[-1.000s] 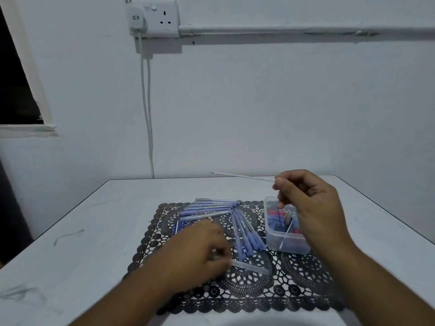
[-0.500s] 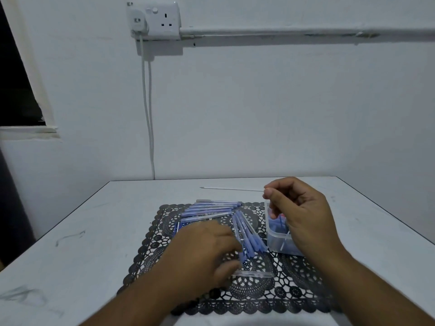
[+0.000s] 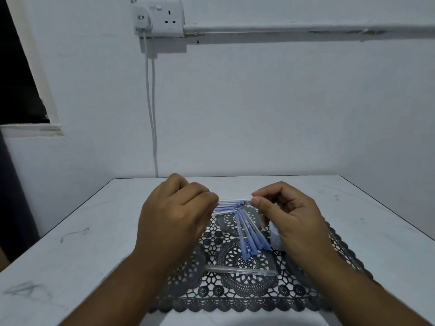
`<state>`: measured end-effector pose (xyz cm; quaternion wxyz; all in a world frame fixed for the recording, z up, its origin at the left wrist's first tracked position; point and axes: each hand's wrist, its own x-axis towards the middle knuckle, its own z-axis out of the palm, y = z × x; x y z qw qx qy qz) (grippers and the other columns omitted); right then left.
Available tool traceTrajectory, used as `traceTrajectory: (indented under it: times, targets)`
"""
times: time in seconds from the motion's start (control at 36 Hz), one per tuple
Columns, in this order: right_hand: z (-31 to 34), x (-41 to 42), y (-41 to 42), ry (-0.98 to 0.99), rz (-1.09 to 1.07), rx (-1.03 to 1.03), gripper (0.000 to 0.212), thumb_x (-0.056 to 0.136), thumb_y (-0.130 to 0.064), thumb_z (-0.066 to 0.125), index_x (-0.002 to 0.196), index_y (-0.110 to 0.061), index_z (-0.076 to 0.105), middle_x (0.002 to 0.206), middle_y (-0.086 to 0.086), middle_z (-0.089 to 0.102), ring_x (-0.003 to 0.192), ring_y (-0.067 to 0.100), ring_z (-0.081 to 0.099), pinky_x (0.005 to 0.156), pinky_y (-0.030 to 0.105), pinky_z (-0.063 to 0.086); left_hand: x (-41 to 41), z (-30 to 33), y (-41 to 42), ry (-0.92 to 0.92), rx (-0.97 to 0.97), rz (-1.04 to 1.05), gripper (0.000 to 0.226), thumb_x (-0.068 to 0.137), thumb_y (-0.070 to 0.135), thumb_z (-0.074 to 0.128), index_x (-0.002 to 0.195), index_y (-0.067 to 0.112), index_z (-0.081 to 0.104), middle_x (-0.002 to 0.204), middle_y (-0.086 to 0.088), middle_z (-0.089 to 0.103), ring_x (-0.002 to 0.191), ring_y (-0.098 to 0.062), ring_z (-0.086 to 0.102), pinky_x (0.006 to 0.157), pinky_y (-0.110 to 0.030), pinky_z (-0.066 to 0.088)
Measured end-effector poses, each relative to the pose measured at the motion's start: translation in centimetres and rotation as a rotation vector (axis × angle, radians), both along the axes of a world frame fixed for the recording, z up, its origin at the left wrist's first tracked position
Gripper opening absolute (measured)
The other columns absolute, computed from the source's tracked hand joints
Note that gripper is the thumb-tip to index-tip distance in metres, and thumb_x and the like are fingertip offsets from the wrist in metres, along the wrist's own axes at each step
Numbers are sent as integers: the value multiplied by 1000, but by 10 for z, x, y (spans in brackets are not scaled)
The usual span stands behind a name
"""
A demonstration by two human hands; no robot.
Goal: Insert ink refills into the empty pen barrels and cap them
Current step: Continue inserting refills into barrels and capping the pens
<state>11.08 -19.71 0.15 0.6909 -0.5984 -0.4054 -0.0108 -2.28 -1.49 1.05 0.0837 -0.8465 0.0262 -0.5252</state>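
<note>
A thin white ink refill (image 3: 235, 199) is held level above the mat, between both hands. My right hand (image 3: 292, 217) pinches its right end with thumb and forefinger. My left hand (image 3: 174, 217) has its fingers curled around the left end, which is hidden under them. One clear empty barrel (image 3: 240, 270) lies crosswise on the black lace mat (image 3: 235, 300) near me, touched by neither hand. A fan of blue pens (image 3: 249, 238) lies on the mat's middle, and another bundle of blue pens (image 3: 226, 208) sits behind it, below the refill.
A clear plastic tub (image 3: 275, 241) is mostly hidden behind my right hand. The mat lies on a white table (image 3: 70, 255) set against a white wall. A socket with a plugged-in cable (image 3: 150, 102) is above the table's far edge.
My left hand let go of the clear barrel on the mat and rose to the refill's left end. My right hand lowered the refill and moved it left, over the pens.
</note>
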Motion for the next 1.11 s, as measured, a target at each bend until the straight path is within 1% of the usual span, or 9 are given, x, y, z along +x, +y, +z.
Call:
traceTrajectory:
  times: [0.19, 0.33, 0.53, 0.61, 0.69, 0.78, 0.86, 1.0, 1.11]
  targets:
    - [5, 5, -5, 24, 13, 6, 4, 92, -10, 72, 89, -12, 73, 77, 1, 71, 64, 15, 60, 60, 21, 54, 0, 1, 3, -28, -6, 69, 8, 93, 14, 72, 87, 15, 75, 87, 3, 73, 77, -25, 54, 63, -40, 47]
    - [17, 29, -20, 10, -157, 49, 7, 97, -11, 67, 92, -7, 70, 74, 1, 68, 58, 14, 61, 59, 18, 53, -7, 5, 14, -73, -129, 138, 11, 96, 24, 70, 89, 19, 76, 88, 8, 73, 82, -19, 55, 63, -27, 41]
    - [5, 34, -14, -20, -109, -110, 15, 101, -8, 61, 99, -20, 69, 88, 6, 70, 60, 17, 57, 58, 29, 53, 3, 0, 11, 181, -463, 232, 6, 91, 24, 76, 95, 27, 80, 83, 13, 73, 76, -10, 63, 67, -29, 50]
    - [-2, 41, -13, -93, -163, -273, 27, 104, -11, 53, 97, -32, 68, 74, -7, 66, 55, 15, 53, 58, 38, 51, 7, -7, 17, 365, -718, 287, 13, 93, 25, 71, 103, 29, 79, 85, 12, 73, 74, -4, 64, 70, -28, 54]
    - [-5, 48, -12, -133, -235, -420, 38, 105, -7, 42, 90, -29, 69, 56, -6, 53, 46, 8, 42, 51, 28, 38, 12, -17, 23, 508, -807, 365, 20, 88, 20, 71, 106, 30, 74, 89, 8, 69, 78, -10, 63, 68, -28, 50]
    - [-4, 53, -13, -174, -327, -595, 37, 103, -8, 39, 84, -23, 68, 60, -5, 58, 48, 4, 47, 51, 28, 34, 14, -24, 27, 611, -783, 448, 19, 88, 17, 67, 104, 27, 68, 89, 9, 60, 81, -13, 58, 60, -25, 38]
    - [-4, 63, -15, -246, -429, -805, 36, 106, -26, 41, 79, -17, 64, 72, -1, 64, 68, 18, 60, 61, 31, 40, 14, -29, 29, 668, -746, 512, 15, 89, 17, 63, 99, 27, 66, 80, 13, 50, 81, -13, 56, 64, -27, 41]
    - [-4, 80, -13, -401, -658, -1240, 28, 101, -40, 50, 81, -27, 64, 78, -12, 63, 81, 15, 59, 90, 39, 34, 14, -32, 27, 752, -723, 567, 12, 86, 19, 64, 94, 28, 65, 79, 12, 52, 80, -14, 58, 60, -27, 41]
    - [-2, 85, -5, -436, -670, -1433, 26, 92, -52, 60, 86, -27, 65, 82, -11, 65, 83, 15, 61, 92, 41, 30, 13, -32, 26, 745, -690, 591, 16, 87, 21, 63, 75, 25, 53, 76, 9, 55, 70, -11, 54, 52, -25, 35]
